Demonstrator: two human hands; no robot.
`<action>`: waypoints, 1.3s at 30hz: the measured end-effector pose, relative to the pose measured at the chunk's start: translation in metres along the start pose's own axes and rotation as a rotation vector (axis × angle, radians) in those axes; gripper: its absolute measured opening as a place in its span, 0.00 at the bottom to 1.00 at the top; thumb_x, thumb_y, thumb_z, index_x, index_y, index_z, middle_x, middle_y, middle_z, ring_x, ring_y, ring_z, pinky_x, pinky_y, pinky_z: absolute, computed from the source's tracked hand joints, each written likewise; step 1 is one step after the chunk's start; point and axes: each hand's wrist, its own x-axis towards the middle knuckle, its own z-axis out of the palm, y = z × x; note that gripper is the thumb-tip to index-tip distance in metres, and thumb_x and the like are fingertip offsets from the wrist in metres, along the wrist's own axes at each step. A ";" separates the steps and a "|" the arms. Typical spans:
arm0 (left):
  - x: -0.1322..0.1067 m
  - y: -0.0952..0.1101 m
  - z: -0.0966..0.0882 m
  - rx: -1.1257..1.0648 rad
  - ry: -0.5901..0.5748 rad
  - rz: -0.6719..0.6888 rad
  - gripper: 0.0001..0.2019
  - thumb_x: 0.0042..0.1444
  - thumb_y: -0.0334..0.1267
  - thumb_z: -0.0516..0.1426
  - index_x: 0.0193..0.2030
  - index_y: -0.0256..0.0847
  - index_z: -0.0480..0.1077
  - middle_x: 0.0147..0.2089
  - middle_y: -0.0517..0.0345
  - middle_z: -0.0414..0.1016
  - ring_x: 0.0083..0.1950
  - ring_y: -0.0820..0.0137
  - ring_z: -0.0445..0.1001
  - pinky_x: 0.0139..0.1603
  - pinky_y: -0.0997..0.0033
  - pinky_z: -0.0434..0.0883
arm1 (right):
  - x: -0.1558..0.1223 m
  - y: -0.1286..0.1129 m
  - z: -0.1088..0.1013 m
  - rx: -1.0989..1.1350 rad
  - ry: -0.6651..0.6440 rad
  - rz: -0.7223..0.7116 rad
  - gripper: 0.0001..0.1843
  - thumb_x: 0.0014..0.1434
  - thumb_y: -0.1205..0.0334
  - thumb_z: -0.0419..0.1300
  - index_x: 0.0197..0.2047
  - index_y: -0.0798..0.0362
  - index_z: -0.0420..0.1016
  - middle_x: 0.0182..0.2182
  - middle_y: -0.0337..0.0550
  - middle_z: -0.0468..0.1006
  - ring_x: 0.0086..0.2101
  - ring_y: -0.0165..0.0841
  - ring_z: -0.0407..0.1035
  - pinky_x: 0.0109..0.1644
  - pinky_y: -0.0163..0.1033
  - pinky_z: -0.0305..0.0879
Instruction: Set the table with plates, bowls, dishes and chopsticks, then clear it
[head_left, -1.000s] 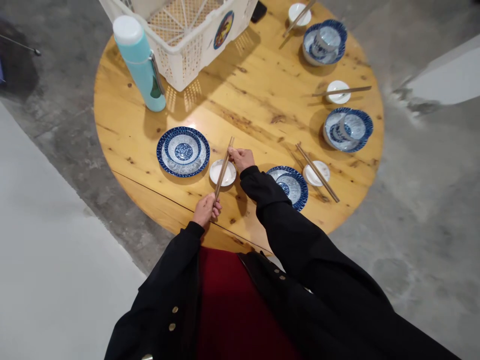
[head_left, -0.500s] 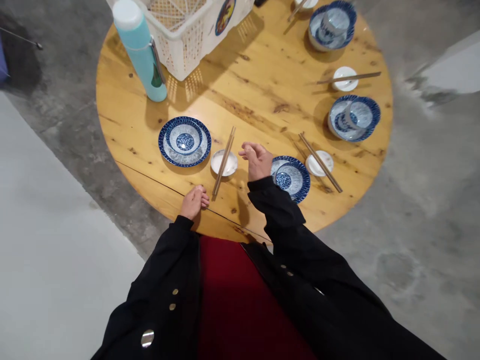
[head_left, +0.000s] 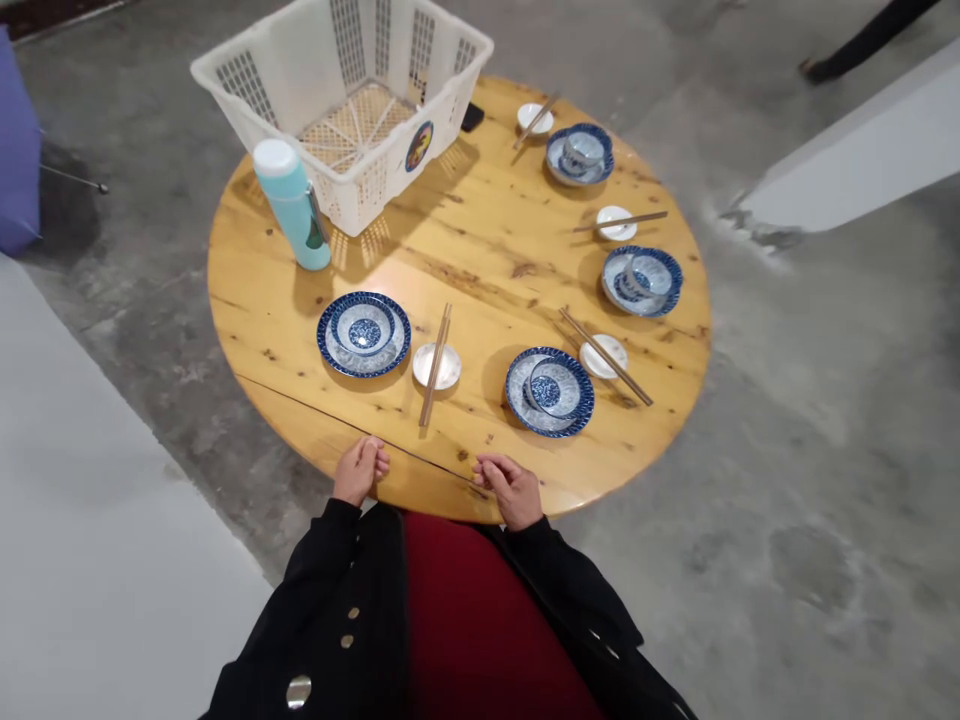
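Note:
My left hand (head_left: 360, 468) rests at the near edge of the round wooden table (head_left: 487, 230), fingers curled and holding nothing. My right hand (head_left: 511, 487) lies a little to the right at the same edge, fingers loosely curled, also empty. Just beyond them a pair of wooden chopsticks (head_left: 434, 364) lies across a small white dish (head_left: 447, 372). Left of that dish stands a blue patterned plate with a bowl on it (head_left: 364, 333). A second blue plate and bowl (head_left: 549, 390) sits to the right.
Further place settings with blue bowls (head_left: 642, 279), white dishes and chopsticks (head_left: 604, 355) ring the right and far side. A white plastic basket (head_left: 352, 95) and a turquoise flask (head_left: 292, 204) stand at the far left. Grey concrete floor surrounds the table.
Both hands let go of the chopsticks, which now lie across the white dish, and drew back to the table's near edge. The view pulled back and shows the whole table.

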 end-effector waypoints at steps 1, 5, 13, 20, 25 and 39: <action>0.002 0.001 -0.002 -0.006 -0.015 -0.018 0.25 0.50 0.61 0.58 0.35 0.35 0.70 0.26 0.57 0.74 0.24 0.74 0.73 0.23 0.77 0.67 | 0.000 -0.002 -0.002 -0.004 0.034 -0.009 0.17 0.47 0.41 0.64 0.32 0.45 0.78 0.27 0.43 0.80 0.24 0.38 0.74 0.31 0.45 0.74; 0.006 0.005 -0.009 -0.044 -0.082 -0.053 0.26 0.49 0.61 0.58 0.35 0.35 0.69 0.26 0.56 0.75 0.23 0.73 0.74 0.22 0.78 0.66 | -0.010 0.001 -0.004 -0.009 0.061 0.010 0.17 0.47 0.40 0.64 0.31 0.44 0.78 0.26 0.43 0.80 0.24 0.39 0.74 0.30 0.46 0.74; -0.002 0.000 -0.005 -0.029 -0.033 -0.004 0.23 0.49 0.58 0.59 0.34 0.35 0.70 0.26 0.57 0.74 0.24 0.74 0.73 0.25 0.76 0.68 | -0.024 0.014 -0.005 -0.122 -0.147 -0.090 0.21 0.54 0.39 0.59 0.35 0.49 0.77 0.28 0.45 0.79 0.25 0.37 0.73 0.33 0.43 0.73; -0.038 -0.023 0.014 0.000 0.067 0.040 0.24 0.45 0.59 0.59 0.31 0.35 0.70 0.25 0.56 0.74 0.23 0.74 0.71 0.24 0.76 0.67 | -0.019 0.017 -0.043 -0.263 -0.270 -0.335 0.20 0.61 0.46 0.53 0.38 0.53 0.77 0.29 0.45 0.79 0.27 0.35 0.74 0.32 0.37 0.71; -0.080 -0.049 0.064 0.044 0.092 0.036 0.23 0.45 0.60 0.57 0.30 0.37 0.68 0.24 0.56 0.74 0.23 0.73 0.71 0.24 0.75 0.65 | -0.022 0.032 -0.099 -0.275 -0.297 -0.411 0.19 0.61 0.48 0.54 0.39 0.52 0.78 0.30 0.46 0.80 0.28 0.37 0.75 0.32 0.38 0.71; -0.165 -0.082 0.186 0.489 -0.055 0.043 0.18 0.53 0.55 0.48 0.32 0.42 0.66 0.32 0.54 0.77 0.31 0.67 0.76 0.31 0.71 0.68 | -0.034 0.080 -0.234 -0.169 -0.337 -0.341 0.19 0.62 0.49 0.53 0.39 0.54 0.77 0.28 0.46 0.80 0.26 0.35 0.74 0.32 0.37 0.70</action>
